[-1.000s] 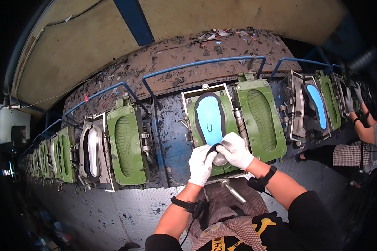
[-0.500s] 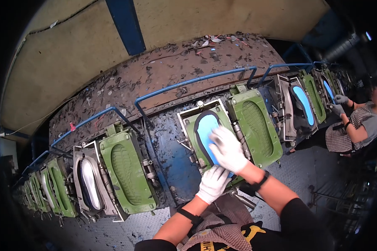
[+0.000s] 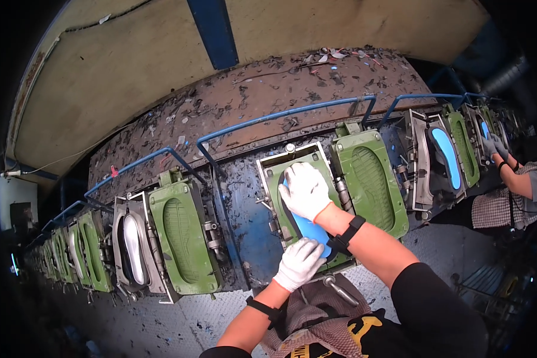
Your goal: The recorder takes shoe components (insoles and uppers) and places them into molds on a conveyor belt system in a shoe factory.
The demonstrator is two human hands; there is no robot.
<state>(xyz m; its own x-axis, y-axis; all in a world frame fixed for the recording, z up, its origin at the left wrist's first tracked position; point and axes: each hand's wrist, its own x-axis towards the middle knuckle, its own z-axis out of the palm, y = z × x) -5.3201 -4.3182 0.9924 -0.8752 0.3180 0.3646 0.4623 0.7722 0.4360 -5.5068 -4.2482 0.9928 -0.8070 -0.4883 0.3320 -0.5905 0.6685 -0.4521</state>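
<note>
A shoe-shaped blue insole lies in the dark-rimmed hollow of an opened green mould in front of me. My right hand, in a white glove, rests over its toe half and covers most of that end. The fingers are laid down on the surface, with the thumb out to the left side. At the near heel end, my left hand, also gloved, has its fingers bent over the insole's edge. Hinged at the right is the mould's green lid, folded back to show a patterned sole cavity.
A metal handle juts toward me below the mould. Blue rails run behind, before a debris-strewn brown surface. More moulds stand left, one with a silver sole form; another at right holds a blue insole. A co-worker's gloved hands are farther right.
My right hand has moved up along the insole toward its toe end, uncovering more blue near the heel. My left hand stays at the heel. The whole view has shifted slightly.
</note>
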